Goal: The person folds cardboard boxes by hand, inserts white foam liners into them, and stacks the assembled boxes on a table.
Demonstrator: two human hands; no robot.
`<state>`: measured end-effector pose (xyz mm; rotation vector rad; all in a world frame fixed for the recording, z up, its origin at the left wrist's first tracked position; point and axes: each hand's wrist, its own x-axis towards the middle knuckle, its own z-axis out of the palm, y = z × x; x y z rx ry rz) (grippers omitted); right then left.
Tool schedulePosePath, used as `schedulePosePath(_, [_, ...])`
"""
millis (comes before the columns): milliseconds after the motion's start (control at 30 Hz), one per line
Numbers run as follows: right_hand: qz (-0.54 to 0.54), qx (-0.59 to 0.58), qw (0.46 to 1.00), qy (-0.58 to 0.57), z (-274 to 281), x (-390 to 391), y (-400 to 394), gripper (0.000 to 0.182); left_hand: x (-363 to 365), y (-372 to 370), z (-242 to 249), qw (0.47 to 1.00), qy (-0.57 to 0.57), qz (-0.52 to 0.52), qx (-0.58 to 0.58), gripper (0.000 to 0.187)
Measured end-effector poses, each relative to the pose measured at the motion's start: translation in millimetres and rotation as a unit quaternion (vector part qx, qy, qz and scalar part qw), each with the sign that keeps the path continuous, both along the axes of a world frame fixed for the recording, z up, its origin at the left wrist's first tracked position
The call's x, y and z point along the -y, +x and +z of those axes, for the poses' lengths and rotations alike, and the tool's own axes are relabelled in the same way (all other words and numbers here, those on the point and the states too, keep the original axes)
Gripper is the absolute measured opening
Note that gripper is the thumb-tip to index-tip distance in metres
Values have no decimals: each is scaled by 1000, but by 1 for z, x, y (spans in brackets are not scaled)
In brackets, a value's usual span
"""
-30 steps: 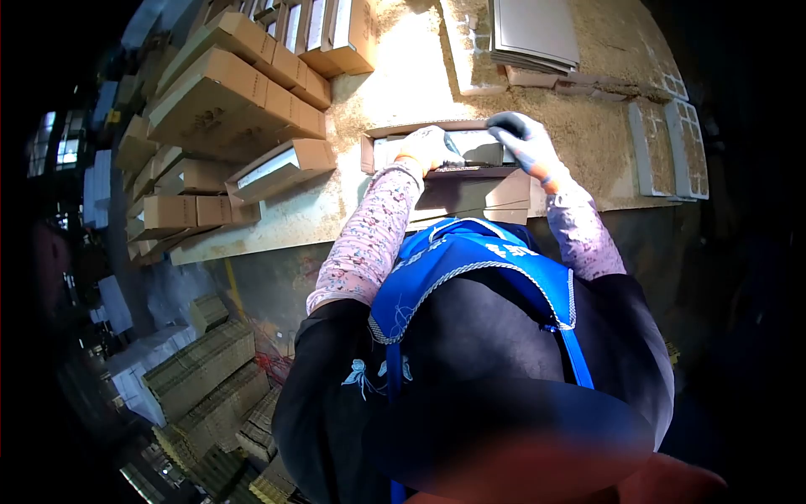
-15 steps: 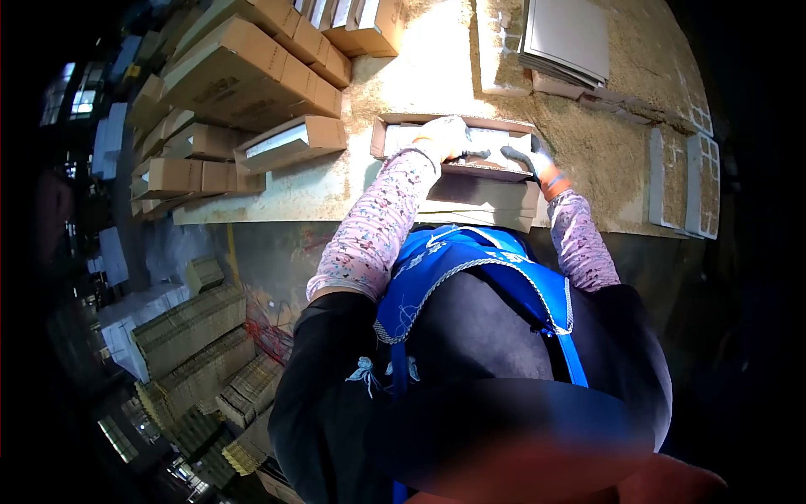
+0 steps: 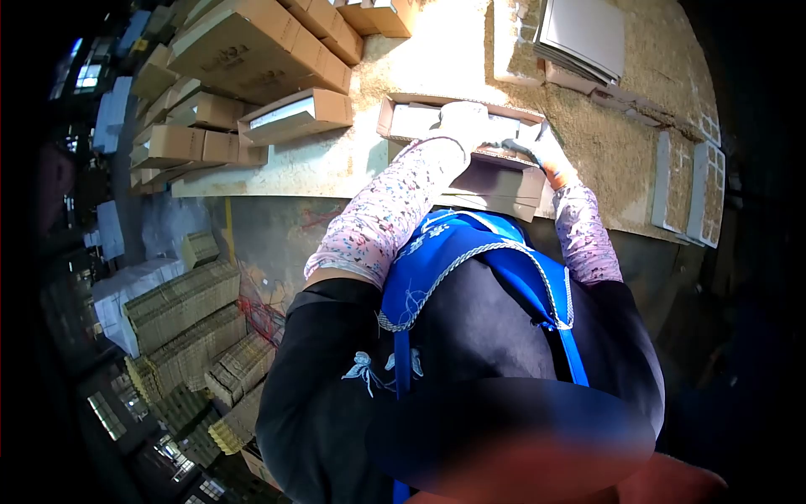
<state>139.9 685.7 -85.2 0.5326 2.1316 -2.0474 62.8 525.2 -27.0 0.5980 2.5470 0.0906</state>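
A long, narrow cardboard box (image 3: pixel 386 115) lies with its top open on the worktable, pale flat pieces (image 3: pixel 414 120) inside it. My left hand (image 3: pixel 467 126), in a white glove, reaches over the middle of the box; glare blurs its fingers against the contents. At the right front corner, my right hand (image 3: pixel 547 157), in a white and orange glove with dark fingertips, is closed around the box's edge. Between that edge and my body are stacked flat cardboard pieces (image 3: pixel 495 200). Both forearms wear pink patterned sleeves.
Several cardboard boxes (image 3: pixel 252 55) stand at the left, with a box of white contents (image 3: pixel 294 116) nearest. A stack of grey sheets (image 3: pixel 583 38) rests at the back right. White-edged blocks (image 3: pixel 705 193) sit at the table's right end. Bundled stacks (image 3: pixel 185 307) stand on the floor.
The view has shifted slightly. My left hand has moved a little rightward along the box. My right hand has come from the box's right end onto its front corner.
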Motion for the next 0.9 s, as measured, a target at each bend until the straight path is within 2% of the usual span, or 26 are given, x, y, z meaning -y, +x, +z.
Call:
schedulePosePath(33, [3, 2, 1000, 0, 4, -3, -2, 75, -3, 0, -9, 1000, 0, 3, 2, 45])
schedulePosePath(100, [110, 55, 992, -16, 3, -8, -9, 102, -4, 3, -28, 998, -35, -26, -46, 41])
schedulePosePath(133, [65, 42, 995, 64, -43, -11, -16, 101, -8, 6, -11, 998, -54, -6, -9, 36])
schedulePosePath(167, [52, 63, 987, 138, -33, -8, -17, 101, -6, 7, -11, 998, -57, -8, -8, 36])
schedulePosePath(233, [91, 70, 990, -79, 9, -5, -13, 102, 3, 3, -6, 999, -16, -38, -30, 33])
schedulePosePath(300, [111, -5, 993, 29, -46, -19, -15, 106, 13, -7, -6, 1000, 5, -23, -2, 33])
schedulePosePath(333, [116, 12, 968, 223, -62, -20, -16, 100, 17, -13, -14, 999, 21, -8, 29, 34])
schedulePosePath(367, [113, 13, 968, 223, -68, -24, -11, 100, 19, -13, -17, 997, 36, 8, 64, 35])
schedulePosePath(433, [93, -6, 996, -9, -74, -33, -11, 78, 17, -8, -16, 998, 33, 19, 48, 37])
schedulePosePath(500, [0, 22, 999, -27, -58, -33, -3, 46, 14, -2, -3, 999, 31, 37, 25, 39])
schedulePosePath(533, [100, -19, 995, 18, -54, -37, 2, 44, 16, -3, -10, 999, 51, 14, 9, 42])
schedulePosePath(567, [199, -64, 976, 63, -51, -41, 4, 43, 18, -10, -33, 999, 33, -11, 3, 36])
schedulePosePath(600, [154, -34, 987, 32, -45, -35, 6, 43, 23, -13, -43, 997, 15, -70, -18, 30])
schedulePosePath(633, [110, -10, 994, -1, -38, -27, 5, 43, 24, -6, -36, 997, 55, -13, -51, 25])
schedulePosePath(667, [60, 65, 993, -81, -32, -21, 1, 42, 24, -2, -15, 997, 61, 51, 11, 26])
schedulePosePath(700, [18, 81, 983, -166, -79, -28, -8, 40, 23, 3, 25, 994, 54, 66, 67, 31])
schedulePosePath(733, [5, 109, 975, -195, -80, -27, -11, 45, 27, 20, 89, 987, 142, 51, 50, 38])
schedulePosePath(767, [26, 37, 989, -143, -106, -32, -13, 53, 43, 4, 32, 956, 284, 63, -40, 36])
schedulePosePath(833, [-30, 18, 982, -187, -98, -23, -5, 55, 89, -21, 15, 878, 403, 172, -192, 33])
schedulePosePath(900, [-41, 9, 974, -221, -111, -24, -4, 52, 153, -49, -7, 810, 463, 295, -207, 34])
